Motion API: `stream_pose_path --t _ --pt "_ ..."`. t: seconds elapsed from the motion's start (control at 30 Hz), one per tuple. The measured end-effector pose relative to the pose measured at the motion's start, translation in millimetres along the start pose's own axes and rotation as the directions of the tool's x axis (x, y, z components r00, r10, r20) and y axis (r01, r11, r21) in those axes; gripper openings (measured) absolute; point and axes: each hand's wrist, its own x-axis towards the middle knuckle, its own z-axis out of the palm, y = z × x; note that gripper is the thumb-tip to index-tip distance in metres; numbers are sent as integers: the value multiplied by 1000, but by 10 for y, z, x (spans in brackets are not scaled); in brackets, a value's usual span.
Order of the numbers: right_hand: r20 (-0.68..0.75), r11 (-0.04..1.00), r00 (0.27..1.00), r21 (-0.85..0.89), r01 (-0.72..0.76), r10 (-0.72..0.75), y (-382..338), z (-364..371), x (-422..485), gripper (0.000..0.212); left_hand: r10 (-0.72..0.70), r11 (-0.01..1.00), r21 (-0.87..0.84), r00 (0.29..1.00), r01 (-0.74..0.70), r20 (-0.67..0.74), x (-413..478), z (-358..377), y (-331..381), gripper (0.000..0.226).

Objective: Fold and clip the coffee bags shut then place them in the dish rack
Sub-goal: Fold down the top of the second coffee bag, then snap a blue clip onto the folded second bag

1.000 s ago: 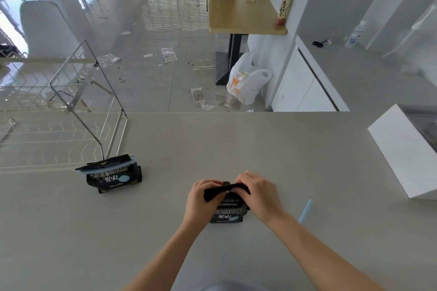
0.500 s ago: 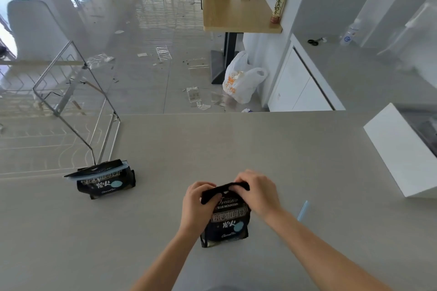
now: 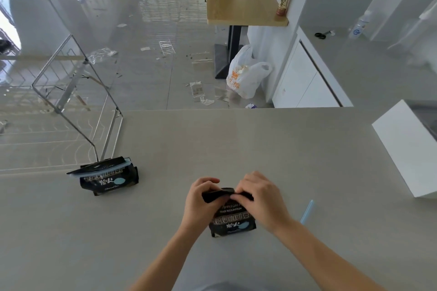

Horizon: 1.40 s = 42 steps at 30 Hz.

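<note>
Folding step: your left hand (image 3: pixel 201 198) and right hand (image 3: pixel 261 196) pinch the top of the coffee bag (image 3: pixel 233 222) standing on the counter (image 3: pixel 260 149). Next, reach the blue clip (image 3: pixel 307 211) lying just right.

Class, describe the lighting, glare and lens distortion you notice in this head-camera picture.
Head view: soft daylight enters from the upper left, blowing out the windows; the glossy grey floor mirrors it as glare; wide-angle bending tilts the wire dish rack and the walls; only faint shadows on the grey countertop.
</note>
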Motion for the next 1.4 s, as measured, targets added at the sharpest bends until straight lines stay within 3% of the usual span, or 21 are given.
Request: stream_pose_path --t 0.07,0.17,0.27,0.37,0.5,0.6,0.67,0.73,0.8,0.87,0.93,1.07,1.2,1.3,1.4 --pt "87 998 994 38 57 -61 -30 9 -36 19 23 999 29 1000 -22 -17 25 -19 -12 21" --pt "179 986 983 155 -58 30 146 -53 -16 14 99 991 88 995 -100 21 20 35 -29 29" --pt "241 982 970 172 -80 36 214 -45 -73 13 84 995 47 994 -87 66 -2 102 -3 16" --pt "213 958 973 248 -146 93 228 49 -226 11 16 999 35 977 -24 213 -41 80 -112 10" --pt "151 953 979 252 -170 135 237 126 -251 14 -74 996 -27 951 86 301 -21 27 -126 16" --pt "167 910 973 358 -210 159 269 132 -240 15 -110 979 -115 908 170 404 20 -26 -96 17" --pt "168 823 964 503 -265 208 292 118 -236 16 -104 977 -133 923 164 371 1 -22 -81 15" --pt "69 719 911 591 -365 406 411 136 -272 29 -111 978 -140 949 158 293 -36 11 -71 14" --pt "-27 721 800 453 -525 600 662 168 -413 30 -117 978 -143 963 155 242 -63 52 -69 13" --pt "35 699 708 136 -703 705 917 226 -681 19 -120 976 -151 966 156 228 -57 80 -65 13" --pt "103 662 656 -29 -749 747 1047 322 -972 18 -139 967 -176 962 183 236 -36 84 -46 13" --pt "-20 731 735 -88 -676 678 1113 465 -1254 45 -209 934 -231 942 272 264 17 94 -25 20" --pt "-116 812 812 -66 -580 571 1105 528 -1300 34 -226 917 -256 926 308 303 25 78 -34 22" --pt "-160 765 762 -59 -642 627 1163 517 -1337 32 -226 895 -302 917 329 328 -2 61 -64 20" --pt "-131 794 789 -18 -607 600 1256 454 -1355 27 -233 883 -325 918 337 320 -10 66 -113 23"
